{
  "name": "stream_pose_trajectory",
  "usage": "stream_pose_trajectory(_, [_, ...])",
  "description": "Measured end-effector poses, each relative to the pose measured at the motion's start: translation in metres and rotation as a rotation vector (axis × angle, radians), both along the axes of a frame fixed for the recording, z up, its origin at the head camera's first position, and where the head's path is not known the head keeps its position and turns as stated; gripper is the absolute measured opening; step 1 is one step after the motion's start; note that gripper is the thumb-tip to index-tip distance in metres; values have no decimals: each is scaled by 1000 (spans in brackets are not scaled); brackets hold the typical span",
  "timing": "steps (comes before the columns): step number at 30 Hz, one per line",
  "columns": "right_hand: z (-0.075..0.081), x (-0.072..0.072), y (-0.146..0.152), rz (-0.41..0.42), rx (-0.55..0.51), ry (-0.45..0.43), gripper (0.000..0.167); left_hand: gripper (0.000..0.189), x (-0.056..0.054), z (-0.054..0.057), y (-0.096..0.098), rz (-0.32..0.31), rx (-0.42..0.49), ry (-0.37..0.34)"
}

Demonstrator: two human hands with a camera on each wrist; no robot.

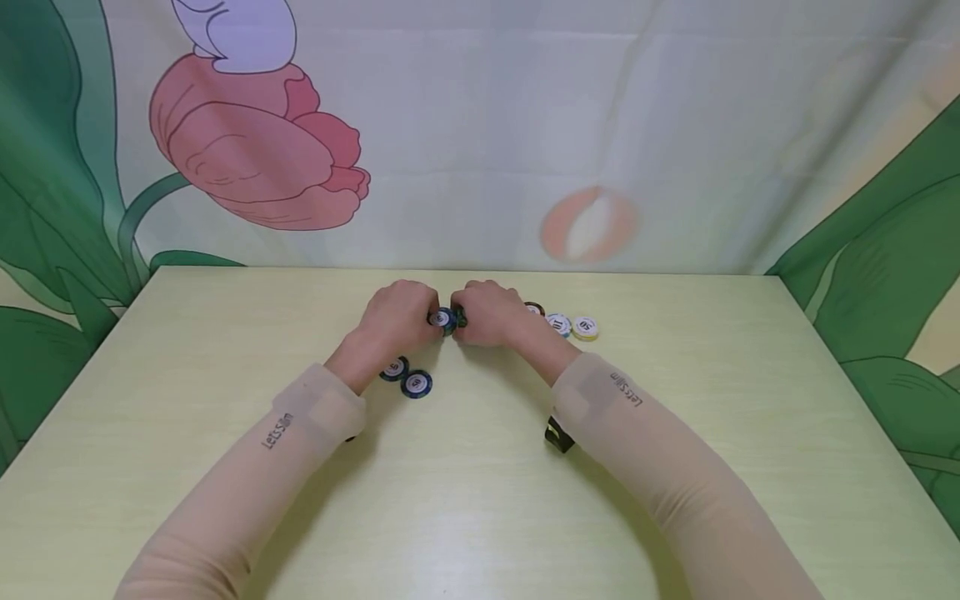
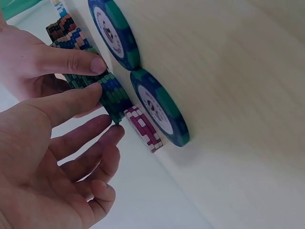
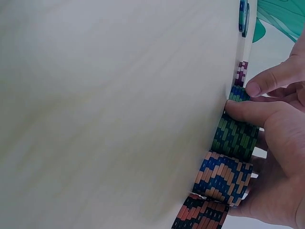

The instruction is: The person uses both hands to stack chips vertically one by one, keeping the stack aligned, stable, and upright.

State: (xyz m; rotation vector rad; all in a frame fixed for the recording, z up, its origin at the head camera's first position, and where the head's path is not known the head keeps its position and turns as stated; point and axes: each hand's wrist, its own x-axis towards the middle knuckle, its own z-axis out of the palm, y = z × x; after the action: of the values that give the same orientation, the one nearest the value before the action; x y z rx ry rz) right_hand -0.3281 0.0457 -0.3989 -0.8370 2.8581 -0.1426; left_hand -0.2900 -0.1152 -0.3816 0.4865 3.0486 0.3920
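My left hand (image 1: 399,317) pinches a short stack of blue-and-green poker chips (image 2: 114,95) between thumb and fingers, near the back of the table. Right beside it, my right hand (image 1: 489,313) grips a taller dark green stack of poker chips (image 3: 235,137), its thumb on the near side and fingers behind. The two thumbs are close together in both wrist views. A blue-and-orange chip stack (image 3: 222,178) stands by the right hand's fingers, followed by a black-and-red stack (image 3: 200,213). Purple-and-white chips (image 2: 143,129) sit on the left hand's other side.
Two loose blue-and-green chips, one nearer chip (image 1: 416,383) and one farther chip (image 1: 393,367), lie by the left wrist. White-faced chips (image 1: 585,327) stand right of the right hand. A printed curtain (image 1: 465,150) hangs behind the table (image 1: 465,500). A dark patterned object (image 1: 558,435) shows under the right sleeve.
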Motion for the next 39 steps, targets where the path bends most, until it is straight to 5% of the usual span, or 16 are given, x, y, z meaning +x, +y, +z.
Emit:
stream_pose_trajectory(29, [0,0,-2,-11,-4,-7,31,26,-6,-7,-2,-38,-9,12])
stream_pose_trajectory(39, [0,1,-1,-17,-7,-5,29,23,2,-3,-1,-30,-53,52])
